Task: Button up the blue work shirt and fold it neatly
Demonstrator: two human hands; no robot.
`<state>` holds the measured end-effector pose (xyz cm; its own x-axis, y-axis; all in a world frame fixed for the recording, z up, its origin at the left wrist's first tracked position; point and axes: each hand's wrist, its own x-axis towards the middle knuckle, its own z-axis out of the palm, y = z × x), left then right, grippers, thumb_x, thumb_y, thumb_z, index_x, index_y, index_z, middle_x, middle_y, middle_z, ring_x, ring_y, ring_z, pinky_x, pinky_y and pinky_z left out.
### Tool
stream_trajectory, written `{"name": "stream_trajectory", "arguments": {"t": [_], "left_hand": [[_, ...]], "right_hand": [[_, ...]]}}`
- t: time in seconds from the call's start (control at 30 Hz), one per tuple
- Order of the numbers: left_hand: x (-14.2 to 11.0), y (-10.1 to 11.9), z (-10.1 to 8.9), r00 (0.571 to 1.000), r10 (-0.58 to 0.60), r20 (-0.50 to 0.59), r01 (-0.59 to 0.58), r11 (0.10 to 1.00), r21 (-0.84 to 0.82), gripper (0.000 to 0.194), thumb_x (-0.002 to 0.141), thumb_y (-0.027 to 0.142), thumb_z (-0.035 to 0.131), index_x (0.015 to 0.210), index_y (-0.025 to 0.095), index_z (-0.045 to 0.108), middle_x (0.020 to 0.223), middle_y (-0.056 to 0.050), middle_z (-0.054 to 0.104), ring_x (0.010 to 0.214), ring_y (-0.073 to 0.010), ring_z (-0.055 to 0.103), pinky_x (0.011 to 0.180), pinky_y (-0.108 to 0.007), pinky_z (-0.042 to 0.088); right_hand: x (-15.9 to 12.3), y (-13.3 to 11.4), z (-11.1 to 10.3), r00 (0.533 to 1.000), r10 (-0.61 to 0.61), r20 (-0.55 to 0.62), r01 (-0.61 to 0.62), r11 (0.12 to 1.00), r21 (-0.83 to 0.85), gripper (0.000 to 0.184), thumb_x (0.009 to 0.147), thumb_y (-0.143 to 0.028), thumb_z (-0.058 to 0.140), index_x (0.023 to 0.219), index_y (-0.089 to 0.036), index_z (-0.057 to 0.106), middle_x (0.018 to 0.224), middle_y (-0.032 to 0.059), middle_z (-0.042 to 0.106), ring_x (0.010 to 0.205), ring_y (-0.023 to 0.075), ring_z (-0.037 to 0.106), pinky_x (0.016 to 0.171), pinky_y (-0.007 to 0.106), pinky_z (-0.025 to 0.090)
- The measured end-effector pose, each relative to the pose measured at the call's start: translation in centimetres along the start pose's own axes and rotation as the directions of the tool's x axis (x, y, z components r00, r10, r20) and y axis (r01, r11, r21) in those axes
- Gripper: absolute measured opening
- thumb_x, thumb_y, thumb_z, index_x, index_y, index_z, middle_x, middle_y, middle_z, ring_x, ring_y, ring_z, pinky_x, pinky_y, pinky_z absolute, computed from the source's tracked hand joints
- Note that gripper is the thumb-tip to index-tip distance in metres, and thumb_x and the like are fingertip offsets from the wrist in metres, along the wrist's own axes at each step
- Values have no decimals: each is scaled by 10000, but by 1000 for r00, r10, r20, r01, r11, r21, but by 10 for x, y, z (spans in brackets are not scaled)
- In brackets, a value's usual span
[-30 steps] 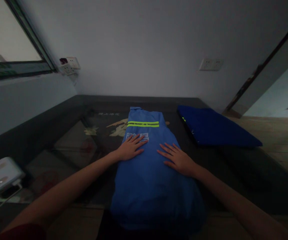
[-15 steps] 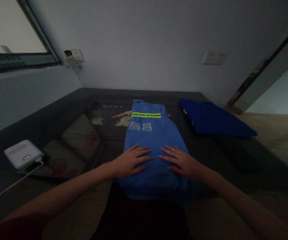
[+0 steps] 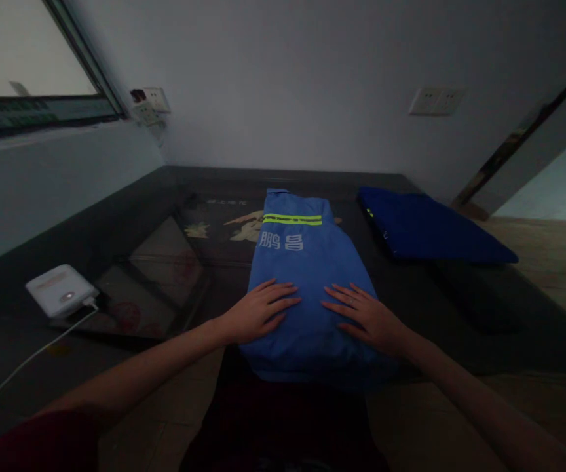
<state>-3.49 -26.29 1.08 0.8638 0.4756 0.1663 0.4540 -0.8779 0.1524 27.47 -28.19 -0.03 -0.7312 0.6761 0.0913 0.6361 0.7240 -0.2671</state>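
Observation:
A folded blue garment with two yellow-green stripes and white characters lies lengthwise on a dark glass-topped table. My left hand rests flat on its near left part, fingers stretched out. My right hand lies flat on its near right part, fingers spread, with a ring on one finger. Both palms press on the cloth close to the table's front edge, and neither holds anything.
A second, darker blue folded garment lies at the table's far right. A white device with a cable sits at the left. Wall sockets are in the left corner, another socket plate is on the back wall.
Both hands have slid toward me along the garment, from near the white characters to its near end. The garment's near end now lies shorter by the table's front edge.

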Motion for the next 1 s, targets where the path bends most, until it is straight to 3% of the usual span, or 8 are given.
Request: {"name": "stream_trajectory", "arguments": {"t": [0.13, 0.2, 0.3, 0.43, 0.5, 0.6, 0.8, 1.0], "left_hand": [[-18, 18, -17, 966, 252, 57, -254, 967, 27, 461, 937, 297, 426, 1391, 235, 378, 1444, -84, 410, 1348, -205, 341, 1154, -433, 193], [-31, 25, -22, 941, 314, 123, -320, 947, 24, 525, 905, 375, 496, 1399, 258, 365, 1456, -83, 391, 1338, -224, 357, 1148, -438, 213], [-50, 28, -19, 935, 306, 178, -326, 941, 94, 613, 858, 336, 590, 1412, 325, 326, 1486, -60, 343, 1350, -245, 336, 1139, -466, 227], [-57, 21, -4, 959, 253, 127, -278, 927, 253, 689, 866, 112, 557, 1419, 402, 266, 1503, -22, 311, 1371, -230, 301, 1131, -459, 243], [-56, 18, 1, 969, 235, 71, -246, 927, 283, 693, 868, 95, 546, 1419, 406, 266, 1506, -22, 305, 1373, -236, 297, 1122, -460, 260], [-55, 17, 3, 977, 214, 19, -210, 931, 300, 668, 872, 87, 533, 1416, 389, 289, 1507, -24, 302, 1376, -236, 290, 1121, -445, 268], [-56, 17, 1, 982, 184, 41, -187, 925, 330, 659, 883, 91, 518, 1435, 349, 265, 1498, -66, 316, 1382, -248, 273, 1112, -455, 286], [-57, 15, -9, 923, 381, 51, -383, 899, 212, 561, 896, 158, 533, 1376, 394, 363, 1461, -8, 389, 1375, -200, 293, 1148, -428, 245]], "right_hand": [[-20, -6, -10, 998, 68, -6, -67, 994, 86, 433, 930, -332, 456, 1362, -297, 449, 1464, 39, 384, 1343, 224, 350, 1108, 479, 288], [-38, -12, -19, 997, 69, 36, -73, 989, 126, 483, 897, -346, 519, 1371, -317, 431, 1456, 26, 399, 1331, 226, 371, 1100, 464, 315], [-68, -20, -28, 990, 46, 132, -58, 994, 88, 705, 811, -345, 637, 1432, -338, 304, 1484, 27, 349, 1350, 248, 333, 1099, 494, 305], [-91, -21, -18, 993, 62, 101, -43, 984, -173, 840, 772, -92, 594, 1461, -350, 189, 1529, 50, 238, 1390, 273, 226, 1088, 574, 260], [-90, -19, -6, 999, 22, 40, -8, 953, -304, 847, 768, 15, 515, 1453, -370, 200, 1535, 48, 221, 1398, 273, 195, 1078, 586, 265], [-78, -17, 7, 995, -95, -16, 80, 907, -413, 807, 798, 47, 467, 1440, -383, 233, 1530, 42, 239, 1398, 266, 201, 1071, 575, 289], [-54, -17, 11, 949, -316, -9, 284, 866, -411, 692, 853, -30, 478, 1432, -352, 278, 1500, 64, 313, 1378, 258, 267, 1072, 579, 278], [-60, -18, 4, 911, -411, -45, 376, 869, -322, 627, 864, -94, 508, 1405, -363, 340, 1487, 46, 343, 1360, 230, 312, 1094, 526, 277]]}}
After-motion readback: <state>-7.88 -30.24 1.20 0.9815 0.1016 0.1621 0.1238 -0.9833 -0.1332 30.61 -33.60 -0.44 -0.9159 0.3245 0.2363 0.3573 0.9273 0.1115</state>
